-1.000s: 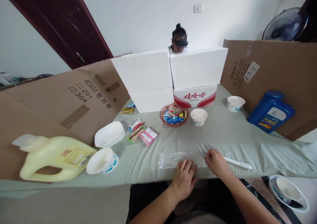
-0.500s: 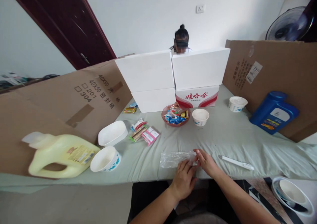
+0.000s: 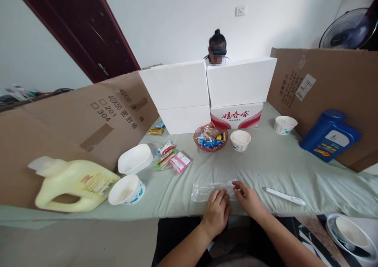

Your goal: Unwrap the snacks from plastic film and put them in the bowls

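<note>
A clear, crinkled plastic bag [image 3: 201, 191] lies flat near the front edge of the cloth-covered table. My left hand [image 3: 216, 211] rests on it palm down, its fingers stretched out over the bag's right half. At the bag's right end is my right hand [image 3: 249, 199], thumb and forefinger a little apart, fingertips touching or just beside the plastic. To the right of that hand lies a white pen-shaped cutter or knife [image 3: 284, 196]. Beyond the bag, several wrapped snacks [image 3: 179, 162] lie in a small group, and a pinkish bowl [image 3: 210, 147] holds more packets.
White boxes [image 3: 183, 88] form a wall at the back, with a person [image 3: 217, 56] behind them. Cardboard panels [image 3: 59, 133] flank the table. Paper bowls [image 3: 240, 141], a white dish [image 3: 135, 159], a yellow jug [image 3: 69, 184] and a blue bottle [image 3: 329, 137] stand or lie around.
My hands have drawn slightly apart at the bag's right end. The left fingers lie closer together than before. The bag and other things stay in place; the view shifts a little.
</note>
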`<control>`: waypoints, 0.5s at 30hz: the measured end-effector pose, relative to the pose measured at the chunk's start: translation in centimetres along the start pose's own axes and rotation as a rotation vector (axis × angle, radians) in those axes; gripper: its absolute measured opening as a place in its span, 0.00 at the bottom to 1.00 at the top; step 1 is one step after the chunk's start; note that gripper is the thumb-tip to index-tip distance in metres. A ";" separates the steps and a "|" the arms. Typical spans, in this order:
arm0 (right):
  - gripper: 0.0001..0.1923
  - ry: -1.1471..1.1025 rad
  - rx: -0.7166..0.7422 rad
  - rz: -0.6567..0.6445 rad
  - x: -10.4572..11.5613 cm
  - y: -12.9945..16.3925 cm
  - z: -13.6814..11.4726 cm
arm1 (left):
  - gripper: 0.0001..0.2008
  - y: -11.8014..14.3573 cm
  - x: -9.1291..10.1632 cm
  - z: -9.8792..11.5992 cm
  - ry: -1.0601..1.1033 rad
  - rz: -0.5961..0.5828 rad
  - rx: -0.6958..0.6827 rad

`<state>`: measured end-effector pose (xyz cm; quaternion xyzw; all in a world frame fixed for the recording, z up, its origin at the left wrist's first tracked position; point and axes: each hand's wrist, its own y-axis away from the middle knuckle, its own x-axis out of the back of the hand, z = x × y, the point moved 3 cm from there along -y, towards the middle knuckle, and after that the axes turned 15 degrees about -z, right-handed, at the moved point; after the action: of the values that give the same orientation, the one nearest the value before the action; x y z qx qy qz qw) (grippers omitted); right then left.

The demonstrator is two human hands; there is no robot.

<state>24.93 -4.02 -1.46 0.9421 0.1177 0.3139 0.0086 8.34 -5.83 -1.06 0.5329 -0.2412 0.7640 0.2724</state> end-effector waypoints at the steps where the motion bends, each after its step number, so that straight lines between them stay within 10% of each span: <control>1: 0.19 0.068 -0.028 0.047 0.2 0.2 0.1 | 0.18 -0.1 0.0 0.0 0.006 -0.002 0.007; 8: 0.05 0.484 -0.092 0.118 0.5 0.0 -0.4 | 0.17 0.0 0.1 0.0 0.026 -0.002 0.014; 15: 0.04 -0.106 -0.155 -0.072 -0.9 0.2 -1.5 | 0.20 -1.1 -0.1 0.8 0.091 0.083 0.061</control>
<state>23.41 -4.50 -0.78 0.9491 0.1260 0.2713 0.0991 9.66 -5.60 -0.76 0.4952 -0.2272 0.8050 0.2350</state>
